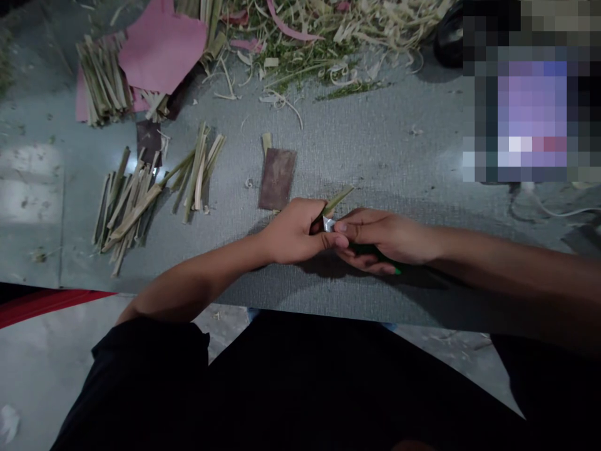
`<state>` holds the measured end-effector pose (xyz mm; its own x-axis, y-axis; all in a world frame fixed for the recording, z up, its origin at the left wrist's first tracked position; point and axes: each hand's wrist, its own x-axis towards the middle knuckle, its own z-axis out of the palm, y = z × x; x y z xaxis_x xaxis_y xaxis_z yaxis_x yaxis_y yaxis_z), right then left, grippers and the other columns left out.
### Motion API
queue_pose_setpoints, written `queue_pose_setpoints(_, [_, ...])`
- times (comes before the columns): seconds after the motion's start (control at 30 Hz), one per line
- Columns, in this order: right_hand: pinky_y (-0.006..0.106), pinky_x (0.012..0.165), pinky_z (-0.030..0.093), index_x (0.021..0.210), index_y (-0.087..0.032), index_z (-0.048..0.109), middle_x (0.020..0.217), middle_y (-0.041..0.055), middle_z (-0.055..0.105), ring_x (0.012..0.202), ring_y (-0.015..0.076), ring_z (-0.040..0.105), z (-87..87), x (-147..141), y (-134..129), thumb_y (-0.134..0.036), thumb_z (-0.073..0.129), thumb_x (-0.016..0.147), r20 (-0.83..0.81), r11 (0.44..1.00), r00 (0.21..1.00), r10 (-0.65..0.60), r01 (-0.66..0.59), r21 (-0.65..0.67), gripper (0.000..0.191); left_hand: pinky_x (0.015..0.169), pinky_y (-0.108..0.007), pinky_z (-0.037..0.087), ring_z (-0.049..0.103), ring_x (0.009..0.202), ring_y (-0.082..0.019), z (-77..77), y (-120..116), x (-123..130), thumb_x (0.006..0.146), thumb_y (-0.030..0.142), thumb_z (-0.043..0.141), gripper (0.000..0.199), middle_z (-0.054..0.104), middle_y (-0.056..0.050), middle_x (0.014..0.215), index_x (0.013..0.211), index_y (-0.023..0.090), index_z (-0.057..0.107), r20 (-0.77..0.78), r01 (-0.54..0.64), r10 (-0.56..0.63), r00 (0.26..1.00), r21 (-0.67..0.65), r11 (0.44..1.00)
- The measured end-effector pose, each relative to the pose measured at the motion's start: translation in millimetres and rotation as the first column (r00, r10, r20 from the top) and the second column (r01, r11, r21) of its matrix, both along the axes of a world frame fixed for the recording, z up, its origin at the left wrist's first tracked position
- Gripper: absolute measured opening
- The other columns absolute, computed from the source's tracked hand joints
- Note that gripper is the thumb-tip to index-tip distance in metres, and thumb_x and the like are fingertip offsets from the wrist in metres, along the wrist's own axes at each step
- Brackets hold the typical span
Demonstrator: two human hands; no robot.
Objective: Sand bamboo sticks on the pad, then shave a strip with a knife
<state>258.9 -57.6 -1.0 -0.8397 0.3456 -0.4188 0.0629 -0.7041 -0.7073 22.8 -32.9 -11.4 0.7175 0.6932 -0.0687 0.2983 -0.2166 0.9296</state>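
Note:
My left hand (297, 232) is closed around a thin greenish strip of split bamboo or plant stem (340, 198), whose free end sticks out up and to the right. In my right hand (389, 235) is a small cutter knife (328, 223); its silvery blade end meets the strip beside my left thumb, and a bit of green handle shows under the fingers. The two hands touch or nearly touch. Just beyond my left hand lies a brown rectangle like sandpaper (277, 179), over another short strip.
Loose strips (134, 207) lie at the left, with a smaller group (200, 172) beside them. Farther back are a bundle of strips (104, 81), pink paper (162, 47) and a heap of shavings (347, 31). A white cable (558, 210) runs at the right.

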Motion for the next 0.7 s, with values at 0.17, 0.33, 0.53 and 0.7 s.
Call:
queue_pose_setpoints(0.17, [0.020,0.036,0.032,0.087,-0.023,0.056,0.061,-0.0077,0.050,0.040,0.0085,0.043,0.7,-0.7,-2.0,-0.065,0.078,0.114,-0.015,0.999,0.999,-0.031,0.032,0.030,0.054,0.060,-0.031,0.036,0.042,0.063,-0.014,-0.5,0.7,0.7,0.094,0.106,0.064,0.085,0.037,0.008,0.063,0.075,0.027,0.042,0.011,-0.004,0.004,1.000,0.014,1.000])
queue_pose_setpoints(0.33, [0.021,0.037,0.035,0.084,-0.023,0.056,0.061,-0.0072,0.050,0.041,0.0082,0.043,-1.1,-2.3,-5.4,-0.069,0.076,0.114,0.037,0.989,0.995,-0.095,0.090,0.114,0.058,0.060,-0.031,0.035,0.043,0.063,-0.014,-1.2,0.5,-0.2,0.098,0.105,0.061,0.083,0.039,0.007,0.064,0.077,0.026,0.046,0.014,-0.001,0.000,1.000,0.027,1.000])
queue_pose_setpoints(0.53, [0.021,0.037,0.035,0.084,-0.023,0.057,0.061,-0.0076,0.048,0.044,0.0077,0.039,0.1,-7.7,-10.6,-0.071,0.079,0.111,0.066,0.969,0.977,-0.204,0.192,0.155,0.060,0.061,-0.032,0.034,0.041,0.062,-0.014,0.1,1.2,0.3,0.096,0.108,0.060,0.086,0.043,0.006,0.063,0.077,0.024,0.056,-0.027,-0.042,0.042,0.999,0.014,0.999])
queue_pose_setpoints(0.7, [0.021,0.037,0.034,0.087,-0.024,0.055,0.061,-0.0080,0.049,0.043,0.0080,0.040,2.4,-5.7,-6.7,-0.069,0.078,0.113,0.063,0.984,0.988,-0.143,0.135,0.113,0.057,0.062,-0.032,0.035,0.041,0.064,-0.015,2.7,1.7,1.0,0.093,0.109,0.062,0.086,0.041,0.006,0.064,0.076,0.025,0.050,-0.027,-0.031,0.031,0.999,-0.007,0.999])
